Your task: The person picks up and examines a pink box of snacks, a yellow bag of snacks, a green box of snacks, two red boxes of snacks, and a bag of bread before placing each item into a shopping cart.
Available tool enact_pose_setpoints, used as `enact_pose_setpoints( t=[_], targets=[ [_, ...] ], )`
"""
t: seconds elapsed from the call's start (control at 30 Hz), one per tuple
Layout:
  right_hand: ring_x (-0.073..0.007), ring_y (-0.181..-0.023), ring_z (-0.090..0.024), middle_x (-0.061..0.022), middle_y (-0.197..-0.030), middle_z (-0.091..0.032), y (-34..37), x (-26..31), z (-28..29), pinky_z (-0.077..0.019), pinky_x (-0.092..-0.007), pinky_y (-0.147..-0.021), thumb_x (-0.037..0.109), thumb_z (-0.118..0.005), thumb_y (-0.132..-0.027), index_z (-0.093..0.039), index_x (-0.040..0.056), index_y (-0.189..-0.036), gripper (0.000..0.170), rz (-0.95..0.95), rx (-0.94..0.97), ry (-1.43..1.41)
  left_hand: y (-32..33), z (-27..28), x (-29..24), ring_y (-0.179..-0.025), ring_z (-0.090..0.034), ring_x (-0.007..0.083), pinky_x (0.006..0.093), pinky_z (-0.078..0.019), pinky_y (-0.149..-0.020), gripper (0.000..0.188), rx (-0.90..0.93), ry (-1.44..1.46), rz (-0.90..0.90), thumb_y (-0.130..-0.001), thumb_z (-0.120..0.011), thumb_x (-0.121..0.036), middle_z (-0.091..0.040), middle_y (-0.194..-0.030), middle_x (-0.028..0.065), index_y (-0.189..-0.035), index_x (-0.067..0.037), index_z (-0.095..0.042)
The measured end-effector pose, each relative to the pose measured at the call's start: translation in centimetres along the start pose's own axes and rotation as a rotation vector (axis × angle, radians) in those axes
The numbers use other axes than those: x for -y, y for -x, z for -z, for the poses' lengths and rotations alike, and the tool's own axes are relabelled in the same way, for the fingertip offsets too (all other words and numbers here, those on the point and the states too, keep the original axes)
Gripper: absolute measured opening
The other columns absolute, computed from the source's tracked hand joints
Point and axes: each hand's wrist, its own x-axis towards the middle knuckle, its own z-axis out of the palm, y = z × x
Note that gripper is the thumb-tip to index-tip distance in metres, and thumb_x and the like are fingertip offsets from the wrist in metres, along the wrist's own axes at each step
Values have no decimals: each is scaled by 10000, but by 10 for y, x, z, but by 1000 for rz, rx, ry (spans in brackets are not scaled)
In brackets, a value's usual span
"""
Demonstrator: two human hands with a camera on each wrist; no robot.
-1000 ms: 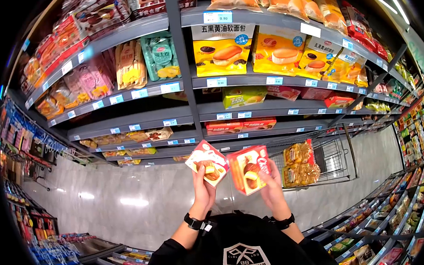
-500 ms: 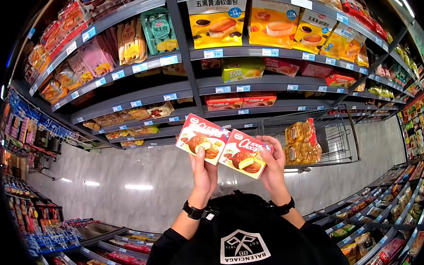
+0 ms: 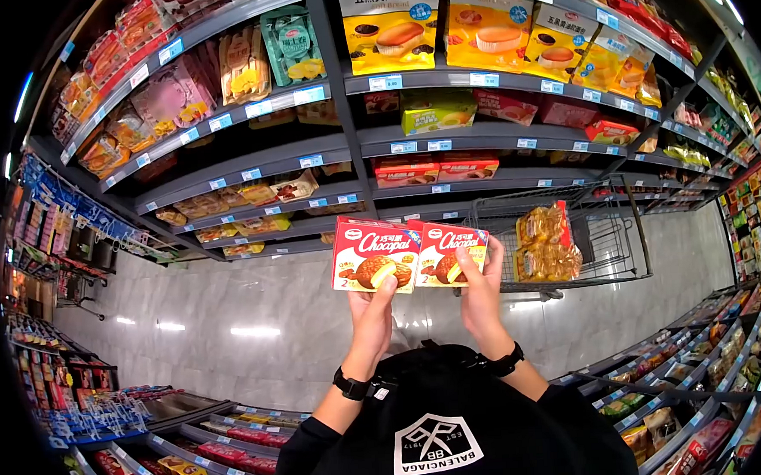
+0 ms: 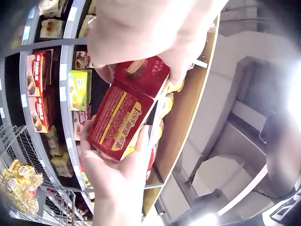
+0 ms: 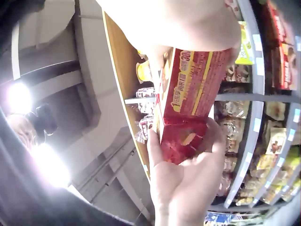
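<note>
Two red and white Chocopai boxes are held side by side, fronts toward the head camera, edges meeting or overlapping. My left hand [image 3: 373, 315] grips the left box [image 3: 359, 243] from below, thumb on its front. The right box [image 3: 439, 237] is held by my right hand [image 3: 484, 296], its thumb across the printed front and fingers behind. In the left wrist view, the right box's dark red text panel [image 4: 115, 120] shows above my right hand [image 4: 115, 174]. The right wrist view shows the left box's red end [image 5: 181, 143] in my left hand [image 5: 188, 183].
Ahead stand grey shelves [image 3: 475, 79] with bagged bread [image 3: 392, 39] and snack boxes. A wire shopping cart [image 3: 614, 255] holding golden snack packs [image 3: 544, 246] stands at right. Tiled floor [image 3: 203, 307] lies beneath; more stocked shelves [image 3: 682, 402] run behind me.
Both boxes have turned from tilted to nearly level, fronts lined up facing the head camera. My hands have moved up the head view while keeping hold of them.
</note>
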Motion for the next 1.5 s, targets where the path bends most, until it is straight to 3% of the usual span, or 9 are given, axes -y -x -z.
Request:
enact_pose_setpoints(
  t=[0.27, 0.33, 0.4, 0.43, 0.83, 1.13, 1.27, 1.33, 1.5],
  targets=[
    [-218, -1071, -622, -84, -1293, -587, -4, 1, 12, -521, -378, -928, 316, -589, -1016, -455, 88, -1381, 451, -270, 151, -436, 4, 3, -37, -1356, -474, 217, 407, -362, -1148, 552, 85, 415, 163, -1006, -599, -336, -494, -1457, 65, -1460, -101, -391],
    [-209, -1013, -613, -104, -1331, -564, -4, 8, 13, -520, -350, -876, 415, -562, -994, -491, 91, -1382, 511, -550, 450, -791, 5, 2, -46, -1224, -551, 214, 393, -451, -1045, 615, 81, 483, 209, -1002, -579, -421, -532, -1385, 86, -1469, -74, -379],
    [-181, -915, -585, -112, -1336, -552, 0, 12, 8, -514, -306, -798, 455, -565, -962, -505, 100, -1392, 561, -611, 363, -851, 3, -3, -58, -1017, -586, 190, 332, -507, -880, 699, 288, 830, 467, -986, -574, -477, -554, -1291, 115, -1474, -27, -356],
    [-168, -892, -580, -107, -1332, -555, 2, 11, 9, -515, -287, -761, 423, -575, -960, -497, 94, -1394, 550, -663, 432, -1004, 8, -11, -63, -830, -553, 152, 271, -490, -740, 796, 117, 940, 559, -972, -578, -488, -551, -1116, 104, -1502, 30, -288],
    [-140, -709, -544, -91, -1284, -597, 20, 2, 21, -489, -249, -569, 400, -568, -968, -510, 68, -1374, 527, -866, 606, -1466, 27, -26, -58, -586, -534, 105, 217, -477, -518, 762, 360, 1282, 889, -987, -590, -270, -479, -867, 74, -1539, 49, -173],
    [-217, -944, -522, -68, -1396, -517, 20, 21, 38, -409, -295, -638, 544, -518, -939, -483, 155, -1429, 626, -565, 517, -978, 26, -3, -48, -1065, -622, 266, 407, -551, -765, 662, 250, 337, 275, -952, -505, -626, -605, -1283, 116, -1374, -116, -522],
    [-248, -1059, -548, -80, -1378, -543, 23, 38, 45, -455, -338, -755, 531, -530, -947, -508, 148, -1405, 598, -394, 424, -791, 19, 34, -40, -1222, -589, 291, 481, -544, -901, 685, 207, 150, 7, -905, -695, -488, -606, -1336, 88, -1419, -89, -481],
    [-264, -1094, -556, -90, -1372, -559, 27, 52, 38, -468, -372, -822, 518, -543, -958, -509, 141, -1395, 578, -281, 91, -646, 21, 45, -48, -1233, -585, 279, 485, -503, -982, 743, 222, 129, -6, -831, -817, -377, -612, -1333, 72, -1420, -73, -482],
    [-319, -1293, -554, -113, -1372, -579, 30, 46, 59, -418, -534, -1125, 309, -689, -924, -444, 47, -1425, 616, -147, 277, -512, 20, 42, -58, -1275, -545, 242, 395, -481, -1057, 873, 181, -383, -216, -686, -914, -39, -542, -1401, 143, -1390, -68, -398]
  ],
)
